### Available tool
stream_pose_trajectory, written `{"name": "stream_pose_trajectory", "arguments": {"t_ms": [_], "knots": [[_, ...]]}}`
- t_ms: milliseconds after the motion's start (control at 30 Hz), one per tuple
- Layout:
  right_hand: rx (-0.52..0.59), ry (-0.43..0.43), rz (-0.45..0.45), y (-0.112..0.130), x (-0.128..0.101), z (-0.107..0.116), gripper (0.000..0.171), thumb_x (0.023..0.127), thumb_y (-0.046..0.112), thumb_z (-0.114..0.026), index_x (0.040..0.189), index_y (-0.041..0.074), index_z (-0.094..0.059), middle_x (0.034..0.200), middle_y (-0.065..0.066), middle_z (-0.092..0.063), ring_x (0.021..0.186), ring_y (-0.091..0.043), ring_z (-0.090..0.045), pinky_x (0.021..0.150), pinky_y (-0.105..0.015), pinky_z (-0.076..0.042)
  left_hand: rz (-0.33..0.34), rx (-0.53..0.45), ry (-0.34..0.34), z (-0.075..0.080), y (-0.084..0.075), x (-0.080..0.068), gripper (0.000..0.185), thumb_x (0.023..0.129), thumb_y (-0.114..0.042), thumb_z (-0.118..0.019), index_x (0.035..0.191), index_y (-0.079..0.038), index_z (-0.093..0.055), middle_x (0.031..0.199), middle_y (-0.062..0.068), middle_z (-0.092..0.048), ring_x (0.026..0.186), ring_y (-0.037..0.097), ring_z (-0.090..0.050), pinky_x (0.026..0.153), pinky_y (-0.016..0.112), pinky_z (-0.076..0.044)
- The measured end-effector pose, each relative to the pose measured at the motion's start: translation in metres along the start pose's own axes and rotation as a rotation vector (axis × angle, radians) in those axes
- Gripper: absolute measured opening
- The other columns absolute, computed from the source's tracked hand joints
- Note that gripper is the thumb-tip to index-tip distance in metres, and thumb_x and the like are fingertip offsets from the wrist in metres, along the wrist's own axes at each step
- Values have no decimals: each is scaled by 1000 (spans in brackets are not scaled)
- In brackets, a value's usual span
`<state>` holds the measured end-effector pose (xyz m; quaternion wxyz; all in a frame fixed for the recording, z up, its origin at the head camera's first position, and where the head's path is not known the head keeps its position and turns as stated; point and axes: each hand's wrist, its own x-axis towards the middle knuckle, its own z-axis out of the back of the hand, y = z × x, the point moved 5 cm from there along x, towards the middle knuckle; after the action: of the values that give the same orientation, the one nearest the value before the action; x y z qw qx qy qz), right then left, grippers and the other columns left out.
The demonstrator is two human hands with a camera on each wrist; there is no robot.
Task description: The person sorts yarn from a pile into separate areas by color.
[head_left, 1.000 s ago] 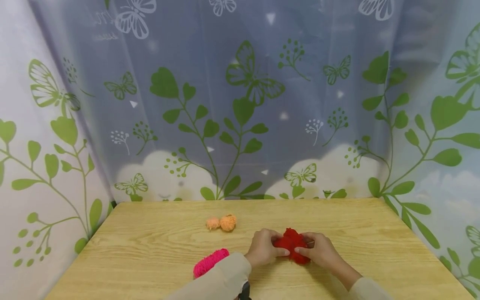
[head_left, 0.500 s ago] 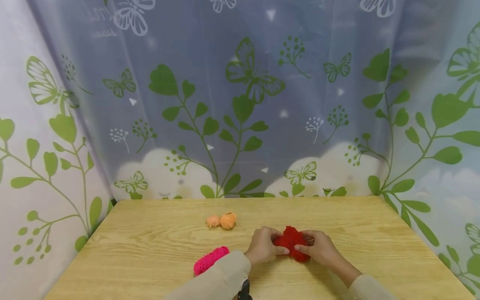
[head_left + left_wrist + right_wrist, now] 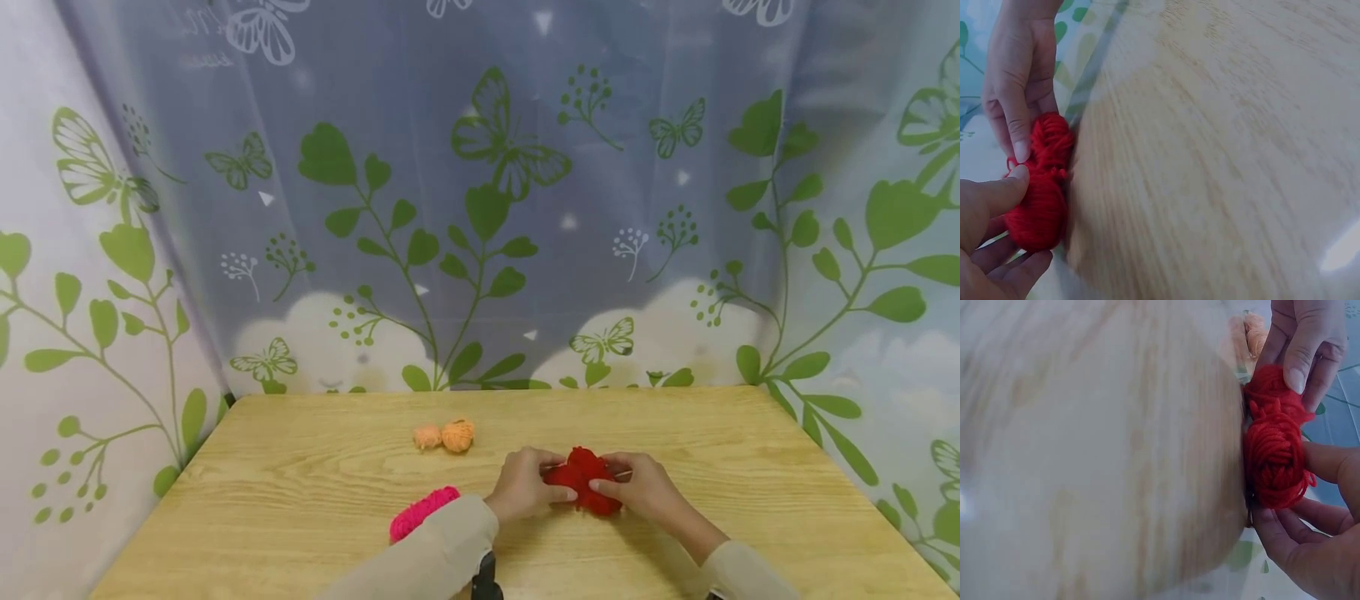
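Both hands hold red yarn (image 3: 582,481) between them, low over the front right part of the table. It has two rounded lumps side by side, with loose strands where they meet. My left hand (image 3: 521,487) grips the left lump, thumb on the near side and fingers behind. The other lump is pinched by my right hand (image 3: 651,490) in the same way. In the left wrist view the smooth wound lump (image 3: 1038,212) lies in the left hand. The right wrist view shows looped strands on the right lump (image 3: 1275,459). Whether the lumps are joined, I cannot tell.
A bright pink yarn skein (image 3: 422,512) lies left of the left hand, partly covered by the sleeve. Farther back sit two small orange yarn balls (image 3: 458,436), touching. The wooden table (image 3: 315,467) ends against a patterned curtain (image 3: 420,250) behind and at both sides.
The head view has tilted down a little, so everything appears slightly higher in it. Both hands keep the same hold on the red yarn.
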<state>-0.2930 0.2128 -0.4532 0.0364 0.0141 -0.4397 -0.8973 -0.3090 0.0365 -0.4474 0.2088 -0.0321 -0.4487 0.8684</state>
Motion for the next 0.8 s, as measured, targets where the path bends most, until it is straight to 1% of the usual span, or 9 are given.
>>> {"name": "stream_pose_trajectory", "arguments": {"t_ms": [133, 267, 400, 500, 567, 667, 800], "knots": [[-9, 1, -3, 2, 0, 3, 44, 81, 19, -78, 115, -5, -65, 101, -13, -69, 92, -29, -67, 73, -38, -57, 18, -43, 7, 8, 0, -1, 47, 76, -15, -82, 117, 1, -68, 116, 12, -68, 104, 30, -66, 82, 32, -55], [-29, -5, 16, 2, 1, 7, 41, 84, 21, -75, 115, -5, -65, 102, -14, -70, 92, -29, -67, 76, -38, -56, 34, -72, 10, 20, 0, -2, 46, 78, -15, -80, 119, -1, -67, 119, 10, -67, 109, 32, -63, 84, 35, -55], [-74, -15, 45, 5, 2, 13, 39, 89, 24, -69, 115, -5, -66, 106, -15, -69, 94, -28, -66, 79, -39, -55, 24, -42, 10, 34, 1, -3, 44, 80, -19, -79, 120, -4, -68, 119, 8, -67, 112, 31, -61, 87, 36, -54], [-76, -11, 66, 8, 2, 18, 38, 92, 23, -65, 116, -6, -65, 106, -14, -70, 94, -27, -67, 79, -39, -55, 7, -16, 16, 45, 2, -6, 43, 81, -20, -78, 120, -5, -67, 120, 8, -67, 113, 31, -60, 90, 38, -52], [-78, -1, 96, 11, 2, 23, 38, 94, 22, -63, 117, -8, -63, 105, -16, -70, 94, -28, -67, 78, -39, -55, -1, -11, 23, 53, 3, -10, 44, 83, -19, -77, 122, -4, -66, 122, 9, -65, 115, 32, -59, 93, 41, -51], [-90, -6, 125, 14, 1, 32, 38, 95, 22, -62, 118, -8, -63, 107, -17, -69, 97, -30, -66, 80, -40, -55, -29, 10, 13, 66, 5, -14, 45, 83, -18, -76, 123, -2, -64, 124, 12, -64, 115, 34, -59, 93, 44, -50], [-112, -5, 153, 16, -1, 45, 41, 96, 25, -60, 121, -8, -61, 112, -19, -67, 103, -33, -64, 82, -42, -54, -56, 70, -16, 87, 10, -21, 46, 82, -19, -77, 122, 0, -64, 123, 13, -64, 113, 35, -60, 91, 44, -51]]}}
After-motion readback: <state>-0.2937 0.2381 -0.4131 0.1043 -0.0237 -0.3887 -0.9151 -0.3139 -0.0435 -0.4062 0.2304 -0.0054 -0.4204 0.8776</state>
